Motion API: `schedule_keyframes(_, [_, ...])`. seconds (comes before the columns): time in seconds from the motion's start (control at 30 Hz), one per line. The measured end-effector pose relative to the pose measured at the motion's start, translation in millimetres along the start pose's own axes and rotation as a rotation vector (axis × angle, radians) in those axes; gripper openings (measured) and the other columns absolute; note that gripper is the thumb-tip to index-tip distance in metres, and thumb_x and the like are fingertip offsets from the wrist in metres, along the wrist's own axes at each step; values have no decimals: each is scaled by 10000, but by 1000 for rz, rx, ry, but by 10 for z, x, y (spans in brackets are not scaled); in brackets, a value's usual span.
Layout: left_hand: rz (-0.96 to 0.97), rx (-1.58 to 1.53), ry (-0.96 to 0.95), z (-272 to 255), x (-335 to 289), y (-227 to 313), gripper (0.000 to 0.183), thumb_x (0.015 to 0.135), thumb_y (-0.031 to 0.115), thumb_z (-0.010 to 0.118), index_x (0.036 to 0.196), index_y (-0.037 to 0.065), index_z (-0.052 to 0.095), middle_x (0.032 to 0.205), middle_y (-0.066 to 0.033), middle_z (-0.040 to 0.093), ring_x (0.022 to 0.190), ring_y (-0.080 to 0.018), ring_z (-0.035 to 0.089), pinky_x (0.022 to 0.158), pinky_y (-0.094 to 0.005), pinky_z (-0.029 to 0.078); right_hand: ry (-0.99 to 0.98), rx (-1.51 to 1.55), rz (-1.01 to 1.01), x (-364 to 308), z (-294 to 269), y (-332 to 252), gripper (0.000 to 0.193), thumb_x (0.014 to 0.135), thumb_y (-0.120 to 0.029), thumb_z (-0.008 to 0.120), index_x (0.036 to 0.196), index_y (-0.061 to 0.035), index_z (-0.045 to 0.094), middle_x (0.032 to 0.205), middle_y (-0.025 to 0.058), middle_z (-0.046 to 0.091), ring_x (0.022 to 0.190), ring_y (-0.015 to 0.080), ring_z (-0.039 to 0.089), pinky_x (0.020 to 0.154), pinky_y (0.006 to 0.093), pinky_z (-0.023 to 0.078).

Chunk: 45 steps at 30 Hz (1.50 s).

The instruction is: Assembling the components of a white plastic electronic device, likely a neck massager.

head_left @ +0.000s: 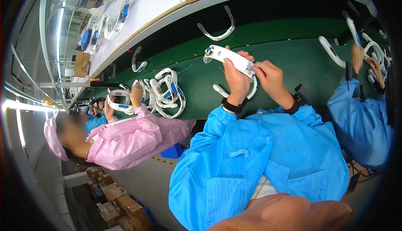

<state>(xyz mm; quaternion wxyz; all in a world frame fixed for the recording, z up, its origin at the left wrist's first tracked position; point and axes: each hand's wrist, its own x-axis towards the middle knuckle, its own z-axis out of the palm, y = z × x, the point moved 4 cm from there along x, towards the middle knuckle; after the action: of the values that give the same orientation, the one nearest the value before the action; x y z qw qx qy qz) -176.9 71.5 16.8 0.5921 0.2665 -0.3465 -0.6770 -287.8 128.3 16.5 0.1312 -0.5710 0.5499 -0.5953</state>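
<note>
Over the green work surface, my left hand (237, 80) grips a white U-shaped neckband housing (231, 57), thumb on top and fingers behind it. At the housing's far left end, small blue and metallic parts show in an opening. My right hand (270, 79) is closed at the other end of this wide section, its fingertips on a greyish ribbed part. Whatever may lie between those fingertips is too small to make out. A thinner white curved arm runs down behind my left wrist, its rounded tip showing at the left; it appears to belong to the same housing.
A loose white U-shaped band (224, 35) lies beyond my hands on the green bench (201, 80). Several similar housings are piled (169, 93) at left, beside a co-worker in pink (134, 137). Another co-worker in blue (360, 116) handles parts at right. A white shelf (163, 3) runs behind.
</note>
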Motion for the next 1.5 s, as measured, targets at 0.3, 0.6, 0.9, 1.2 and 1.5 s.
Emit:
schedule_keyframes(0.3, [-42,-81,134,-202,113,30,526,998,481,276,1387,128,264,1042,-127,557,929,-257,566,870,-443,463,22,-228,-329,133,-11,-236,156,755,-99,710,869,-29,628,726,93,616,601,247,580,615,358,463])
schedule_keyframes(0.6, [-93,-125,55,-248,144,27,520,997,481,275,1371,121,284,1042,-134,551,922,-259,566,857,-441,469,-117,-384,-228,154,242,-39,98,766,-114,693,757,-59,612,599,59,534,514,234,542,488,341,416])
schedule_keyframes(0.9, [-111,-198,116,-351,223,132,498,1004,461,269,1363,117,291,1016,-133,557,919,-264,561,869,-440,457,57,-97,-275,87,336,-66,198,757,-5,675,935,-14,591,773,102,592,581,258,580,498,336,451])
schedule_keyframes(1.2, [-89,-129,51,-462,351,244,459,977,217,446,1383,109,262,1047,-139,543,932,-250,560,855,-427,466,-70,243,121,133,568,58,244,804,44,627,1043,10,594,819,85,644,644,150,620,549,242,480])
schedule_keyframes(1.5, [-129,-236,-24,-573,552,390,567,915,100,502,1409,103,223,1065,-139,523,946,-247,547,844,-419,476,-130,350,282,166,732,28,104,805,36,643,901,19,677,848,71,673,736,79,604,599,206,478])
